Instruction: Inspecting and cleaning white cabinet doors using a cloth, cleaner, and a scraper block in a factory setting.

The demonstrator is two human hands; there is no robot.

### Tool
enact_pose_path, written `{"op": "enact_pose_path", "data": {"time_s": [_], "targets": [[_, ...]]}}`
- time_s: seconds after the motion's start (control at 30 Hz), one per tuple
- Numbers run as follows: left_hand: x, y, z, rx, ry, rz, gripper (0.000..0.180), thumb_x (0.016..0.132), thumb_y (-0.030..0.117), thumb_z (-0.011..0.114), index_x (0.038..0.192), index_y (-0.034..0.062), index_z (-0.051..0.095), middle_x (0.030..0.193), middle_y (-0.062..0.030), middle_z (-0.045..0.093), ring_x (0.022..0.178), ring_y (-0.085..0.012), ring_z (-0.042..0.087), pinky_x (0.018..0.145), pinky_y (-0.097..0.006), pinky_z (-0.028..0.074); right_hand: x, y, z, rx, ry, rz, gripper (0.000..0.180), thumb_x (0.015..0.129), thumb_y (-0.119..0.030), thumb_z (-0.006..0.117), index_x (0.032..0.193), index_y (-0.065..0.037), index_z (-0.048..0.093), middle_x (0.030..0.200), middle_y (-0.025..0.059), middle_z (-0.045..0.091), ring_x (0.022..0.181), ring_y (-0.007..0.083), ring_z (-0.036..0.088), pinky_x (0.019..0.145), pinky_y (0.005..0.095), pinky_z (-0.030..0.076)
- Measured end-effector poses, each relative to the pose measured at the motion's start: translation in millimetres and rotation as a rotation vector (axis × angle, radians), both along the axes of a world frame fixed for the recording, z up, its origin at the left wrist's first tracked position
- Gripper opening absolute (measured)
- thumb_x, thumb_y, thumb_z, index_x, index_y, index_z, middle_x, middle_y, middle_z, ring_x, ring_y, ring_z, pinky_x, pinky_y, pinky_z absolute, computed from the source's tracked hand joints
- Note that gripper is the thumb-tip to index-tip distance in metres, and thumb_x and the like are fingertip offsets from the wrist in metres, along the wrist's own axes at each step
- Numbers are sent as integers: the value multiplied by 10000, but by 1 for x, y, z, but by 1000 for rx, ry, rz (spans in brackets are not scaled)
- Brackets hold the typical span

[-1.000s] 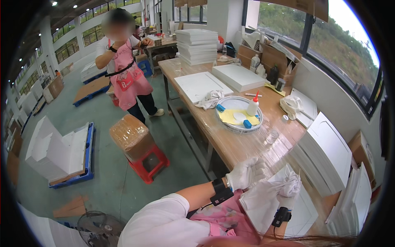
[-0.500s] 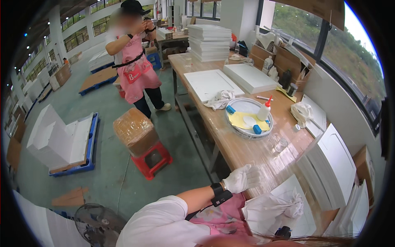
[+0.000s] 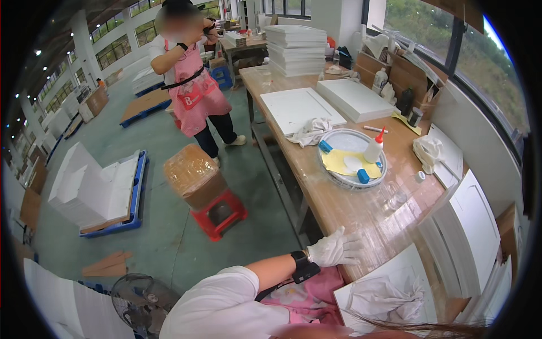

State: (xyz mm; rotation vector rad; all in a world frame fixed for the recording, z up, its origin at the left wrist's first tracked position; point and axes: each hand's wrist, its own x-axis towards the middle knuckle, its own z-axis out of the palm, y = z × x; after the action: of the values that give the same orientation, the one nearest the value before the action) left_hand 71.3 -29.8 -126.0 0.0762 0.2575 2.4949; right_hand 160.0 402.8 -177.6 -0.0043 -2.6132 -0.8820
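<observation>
One gloved left hand [image 3: 337,249] spreads empty fingers by the table [image 3: 350,210], near a cloth [image 3: 389,299] on a white panel [image 3: 407,264]; right hand unseen, grip unclear

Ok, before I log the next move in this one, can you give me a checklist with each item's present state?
1. Left hand holding nothing: ok, the gloved fingers are spread.
2. Left hand resting on the table: cannot tell, contact is unclear.
3. Right hand in view: not ok, it does not show.
4. Nearest white panel uncovered: not ok, a crumpled white cloth lies on it.
5. Red-tipped bottle upright: ok, standing on the round tray.
</observation>
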Motion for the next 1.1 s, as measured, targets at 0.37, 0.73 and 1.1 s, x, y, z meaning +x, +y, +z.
{"op": "enact_pose_path", "data": {"time_s": [0.37, 0.73, 1.1], "targets": [[0, 2, 4, -88, 53, 5, 807, 961, 692, 309, 1494, 89, 367, 1393, -161, 543, 1278, -379, 520, 1061, -571, 412, 2, -34, 43, 25, -142, -92, 490, 833, -237, 597, 1204, 83, 606, 1250, 216, 616, 1127, 356, 584, 1006, 441, 456], [1, 6, 4, -82, 51, 19, 805, 959, 679, 347, 1499, 81, 351, 1406, -160, 530, 1285, -386, 514, 1063, -581, 408, -24, -32, 79, 255, 644, 497, 417, 910, -244, 579, 1225, 29, 589, 1191, 184, 633, 1098, 326, 606, 963, 393, 489], [0, 0, -4, -80, 83, 11, 797, 962, 688, 322, 1502, 102, 350, 1423, -153, 502, 1264, -362, 524, 1049, -568, 426, 4, 11, -28, -909, 103, 25, 613, 761, -149, 730, 1296, 53, 507, 1246, 149, 601, 1146, 298, 572, 992, 364, 461]]}}
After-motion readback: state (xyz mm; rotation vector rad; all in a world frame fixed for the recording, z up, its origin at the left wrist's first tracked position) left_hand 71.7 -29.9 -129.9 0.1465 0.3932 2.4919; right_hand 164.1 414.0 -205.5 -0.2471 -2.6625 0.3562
